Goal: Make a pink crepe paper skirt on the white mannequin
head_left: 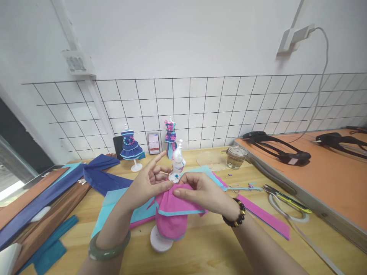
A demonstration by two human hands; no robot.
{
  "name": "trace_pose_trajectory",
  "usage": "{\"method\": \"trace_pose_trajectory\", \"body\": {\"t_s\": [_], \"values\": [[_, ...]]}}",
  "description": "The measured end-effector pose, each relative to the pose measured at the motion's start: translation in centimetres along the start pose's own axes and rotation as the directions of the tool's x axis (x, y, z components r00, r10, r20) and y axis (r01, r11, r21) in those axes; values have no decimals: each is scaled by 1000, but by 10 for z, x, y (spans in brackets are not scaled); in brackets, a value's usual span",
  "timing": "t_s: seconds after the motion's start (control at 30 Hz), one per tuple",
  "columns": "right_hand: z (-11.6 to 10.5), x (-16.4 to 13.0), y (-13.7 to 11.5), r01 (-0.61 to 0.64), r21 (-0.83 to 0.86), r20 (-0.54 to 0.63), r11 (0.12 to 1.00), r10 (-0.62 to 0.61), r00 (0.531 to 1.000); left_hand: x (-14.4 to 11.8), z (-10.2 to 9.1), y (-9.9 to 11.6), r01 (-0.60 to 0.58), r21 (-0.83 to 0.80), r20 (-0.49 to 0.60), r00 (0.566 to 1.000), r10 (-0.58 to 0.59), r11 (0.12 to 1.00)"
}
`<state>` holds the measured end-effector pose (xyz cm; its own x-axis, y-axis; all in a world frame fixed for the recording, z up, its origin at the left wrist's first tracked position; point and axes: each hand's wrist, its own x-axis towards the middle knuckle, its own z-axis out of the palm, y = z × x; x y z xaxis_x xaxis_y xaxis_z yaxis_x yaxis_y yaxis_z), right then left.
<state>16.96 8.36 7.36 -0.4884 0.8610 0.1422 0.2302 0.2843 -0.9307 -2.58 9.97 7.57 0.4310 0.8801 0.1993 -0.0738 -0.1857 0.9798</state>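
A small white dress-form mannequin (177, 160) stands in front of me on a round white base (161, 240). Around its lower part hangs a pink skirt (172, 225), with a blue-trimmed pink overlay (180, 202) at the waist. My left hand (151, 179) grips the waist edge from the left, thumb on the pink material and index finger raised. From the right, my right hand (200, 191) pinches the same overlay between thumb and fingers near the waist. Some fingertips are hidden behind the mannequin and the material.
Two dressed mannequins, one in navy (130, 145) and one in pink and blue (171, 137), stand by the wall beside a phone (154, 143). Light-blue sheets (111, 202) lie underneath. Rightward are a glass (236, 157), a pink strip (263, 215), a yellow-edged cutter (292, 201) and black headsets (276, 149).
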Motion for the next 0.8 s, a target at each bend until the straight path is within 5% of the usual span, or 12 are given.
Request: {"method": "trace_pose_trajectory", "body": {"t_s": [0.8], "values": [[-4,6,8,-60,-182,-31,981,55,998,5,0,-13,-17,177,36,999,11,984]]}}
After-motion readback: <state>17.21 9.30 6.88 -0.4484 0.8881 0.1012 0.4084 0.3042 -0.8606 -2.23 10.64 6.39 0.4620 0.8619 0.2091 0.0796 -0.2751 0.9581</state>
